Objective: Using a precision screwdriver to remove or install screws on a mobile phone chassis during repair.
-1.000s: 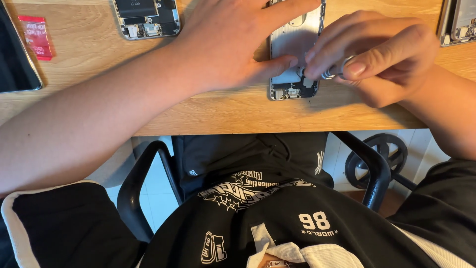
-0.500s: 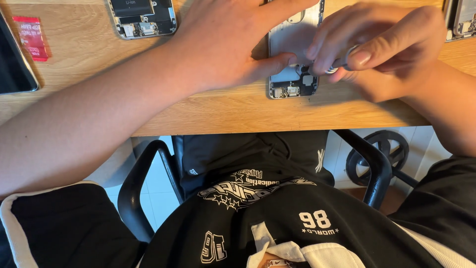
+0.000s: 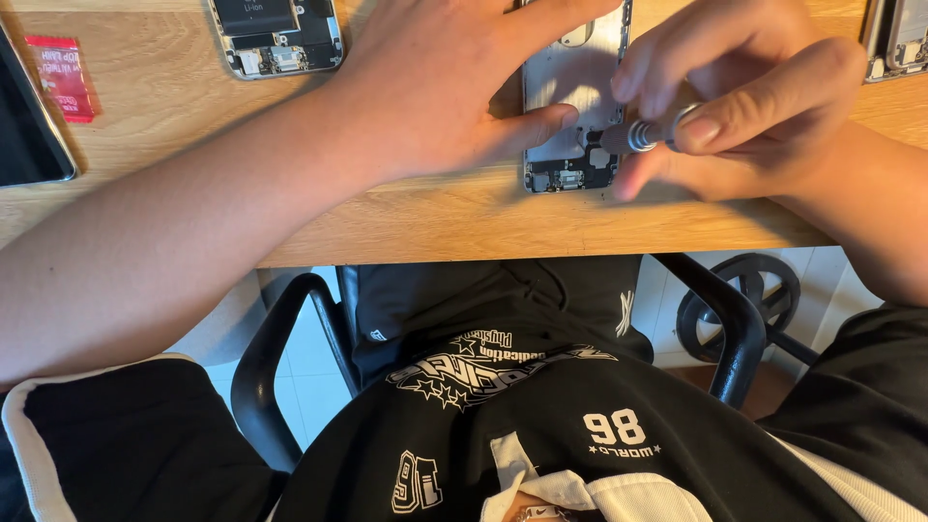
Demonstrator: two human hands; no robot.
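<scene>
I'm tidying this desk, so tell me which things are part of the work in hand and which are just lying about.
In use:
opened phone shell, under the left hand
small screwdriver, in the right hand

Lying about:
second opened phone
red packet
dark tablet
another phone part, right edge

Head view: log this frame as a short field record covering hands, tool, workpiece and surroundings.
left hand: flat on the opened silver phone chassis, thumb beside its lower end
right hand: pinches a small metal precision screwdriver
tool tip: at the chassis's dark lower section
surface: wooden desk
nearby: second opened phone, small red packet
</scene>
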